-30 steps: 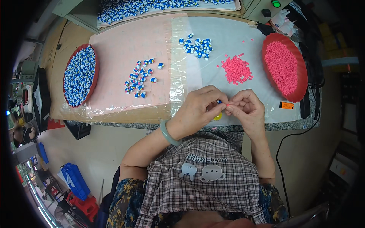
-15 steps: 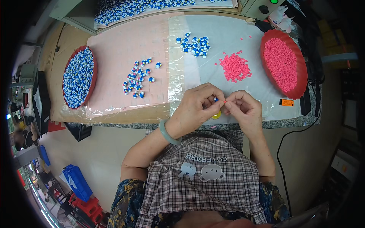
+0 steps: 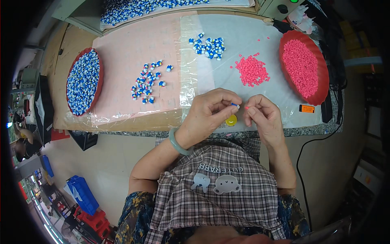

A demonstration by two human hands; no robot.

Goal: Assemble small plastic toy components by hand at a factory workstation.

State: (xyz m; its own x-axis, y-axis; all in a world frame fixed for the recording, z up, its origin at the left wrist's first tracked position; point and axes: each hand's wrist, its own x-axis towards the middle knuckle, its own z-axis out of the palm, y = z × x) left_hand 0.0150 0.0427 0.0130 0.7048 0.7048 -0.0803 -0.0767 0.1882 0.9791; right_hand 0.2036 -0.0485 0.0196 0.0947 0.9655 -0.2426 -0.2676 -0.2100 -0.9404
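Between the thumb and fingertips of my left hand (image 3: 209,112) is a small blue-and-white piece (image 3: 235,105). My right hand (image 3: 264,117), a short gap to its right, pinches a tiny pink piece (image 3: 247,107). Below the fingertips, a yellow round disc (image 3: 231,120) rests at the table's near edge. Loose pink pieces (image 3: 252,71) lie in a heap beyond my right hand. Blue-and-white pieces form one cluster (image 3: 211,48) farther off and another group (image 3: 148,81) on the pink sheet to the left, some of these with touches of pink and yellow.
A red scalloped tray (image 3: 100,77) full of blue-and-white pieces stands at the left. Another red tray (image 3: 325,87), heaped with pink pieces, is at the right, near an orange-and-black label (image 3: 306,108). A metal box-like unit (image 3: 77,18) holding more blue pieces stands at the back.
My hands have drawn apart, the right moving slightly rightward with the pink piece. The yellow disc between them now shows more fully.
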